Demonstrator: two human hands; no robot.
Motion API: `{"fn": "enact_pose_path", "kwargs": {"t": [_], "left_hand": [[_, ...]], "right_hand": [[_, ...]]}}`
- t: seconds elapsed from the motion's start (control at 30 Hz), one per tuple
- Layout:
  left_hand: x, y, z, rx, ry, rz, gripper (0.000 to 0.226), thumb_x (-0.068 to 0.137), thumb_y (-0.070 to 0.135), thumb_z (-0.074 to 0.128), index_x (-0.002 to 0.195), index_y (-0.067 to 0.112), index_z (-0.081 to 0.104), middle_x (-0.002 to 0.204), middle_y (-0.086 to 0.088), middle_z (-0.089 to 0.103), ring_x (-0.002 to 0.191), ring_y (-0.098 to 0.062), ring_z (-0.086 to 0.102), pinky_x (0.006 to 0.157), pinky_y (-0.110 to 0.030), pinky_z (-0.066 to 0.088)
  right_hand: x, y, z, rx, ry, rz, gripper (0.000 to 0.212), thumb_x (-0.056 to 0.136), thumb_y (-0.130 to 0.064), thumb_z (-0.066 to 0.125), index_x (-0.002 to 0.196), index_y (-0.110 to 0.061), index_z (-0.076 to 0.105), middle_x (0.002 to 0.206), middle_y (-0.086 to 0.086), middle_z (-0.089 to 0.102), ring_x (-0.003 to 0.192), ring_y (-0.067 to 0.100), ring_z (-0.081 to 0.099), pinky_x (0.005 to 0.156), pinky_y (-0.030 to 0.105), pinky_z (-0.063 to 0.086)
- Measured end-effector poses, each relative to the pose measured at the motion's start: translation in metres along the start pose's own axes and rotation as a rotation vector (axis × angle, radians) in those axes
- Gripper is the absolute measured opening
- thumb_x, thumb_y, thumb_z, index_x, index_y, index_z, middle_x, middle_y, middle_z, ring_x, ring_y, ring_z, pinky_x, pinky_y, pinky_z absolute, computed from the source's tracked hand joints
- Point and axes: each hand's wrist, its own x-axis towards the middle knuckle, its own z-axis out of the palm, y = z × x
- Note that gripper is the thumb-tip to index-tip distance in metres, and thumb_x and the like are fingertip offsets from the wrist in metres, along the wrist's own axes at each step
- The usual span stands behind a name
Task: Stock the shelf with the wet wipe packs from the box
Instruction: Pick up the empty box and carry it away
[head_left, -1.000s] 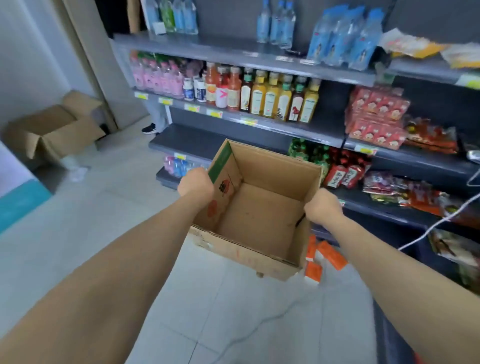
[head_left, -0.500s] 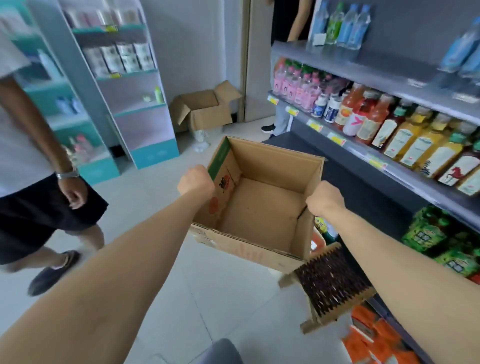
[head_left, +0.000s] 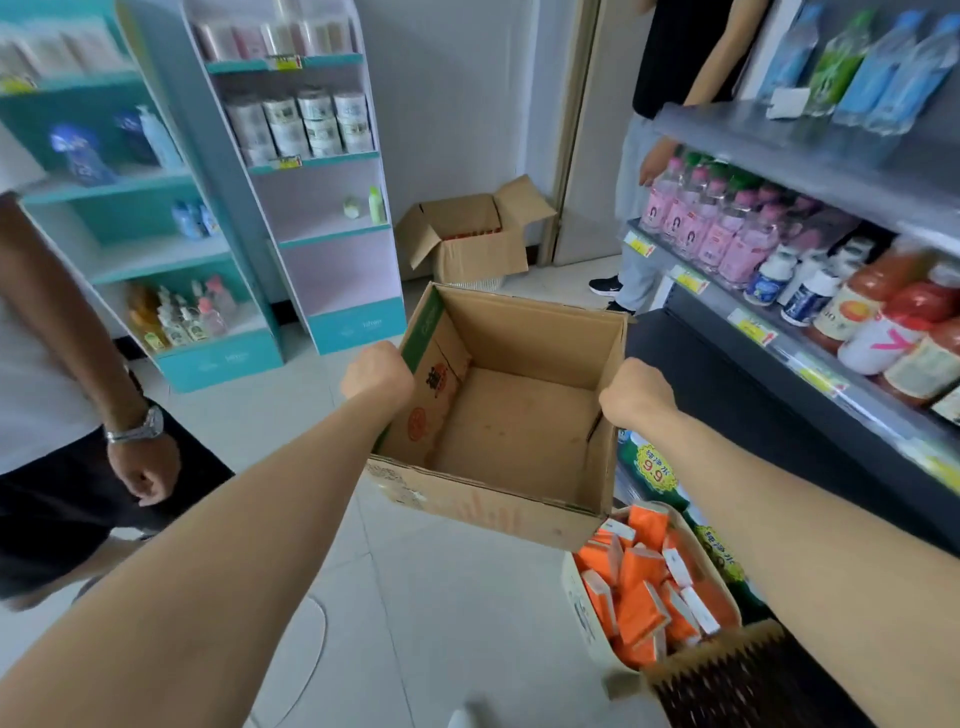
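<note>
Emptiness should make the brown corrugated cardboard box (head_left: 514, 415) light but flexible, so left hand (head_left: 376, 370) and right hand (head_left: 636, 391) grip its side walls at nine and three o'clock.

Bystander (head_left: 47, 364) cropped at left edge, box (head_left: 535, 332) underside hidden

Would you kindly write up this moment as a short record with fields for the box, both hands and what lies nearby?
Box: cardboard box, open top, held above the floor, nothing visible inside
Hands: left hand grips the left wall, right hand grips the right wall
Below right: orange packs piled in a pale tub
Far floor: second open box
Right side: drink bottles on shelves
</note>
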Motion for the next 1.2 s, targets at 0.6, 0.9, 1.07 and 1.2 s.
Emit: {"fn": "enact_pose_path", "kwargs": {"t": [0.6,0.9,1.07,1.2], "left_hand": [[0.263,0.018,-0.005,-0.025,0.072,-0.322,0.017,0.093,0.009,0.048,0.107,0.003,0.056,0.105,-0.015,0.062,0.100,-0.033,0.062,0.085,-0.041,0.055],[0.436,-0.003,0.005,-0.028,0.043,-0.428,0.013,0.095,0.019,0.050,0.102,0.009,0.054,0.096,-0.012,0.060,0.092,-0.027,0.063,0.083,-0.038,0.056],[0.534,-0.008,0.022,-0.013,-0.013,-0.445,0.011,0.094,0.019,0.054,0.091,0.011,0.047,0.092,-0.011,0.057,0.089,-0.026,0.063,0.078,-0.034,0.054],[0.613,-0.005,0.040,-0.039,-0.056,-0.491,0.011,0.095,0.021,0.052,0.092,0.012,0.047,0.092,-0.011,0.057,0.086,-0.025,0.062,0.071,-0.032,0.052]], "right_hand": [[0.302,-0.190,0.026,-0.112,-0.104,-0.285,0.010,0.088,-0.001,0.048,0.094,-0.004,0.055,0.088,0.011,0.051,0.080,0.029,0.052,0.065,0.028,0.039],[0.449,-0.316,0.079,-0.165,-0.157,-0.314,0.012,0.086,0.003,0.047,0.090,-0.005,0.054,0.088,0.011,0.051,0.085,0.031,0.054,0.067,0.027,0.039],[0.534,-0.371,0.117,-0.156,-0.233,-0.284,0.012,0.084,0.005,0.048,0.081,-0.006,0.049,0.105,0.016,0.061,0.089,0.032,0.057,0.066,0.026,0.037],[0.609,-0.407,0.145,-0.159,-0.286,-0.275,0.024,0.085,0.004,0.049,0.107,-0.001,0.056,0.122,0.018,0.056,0.092,0.031,0.056,0.066,0.026,0.036]]}}
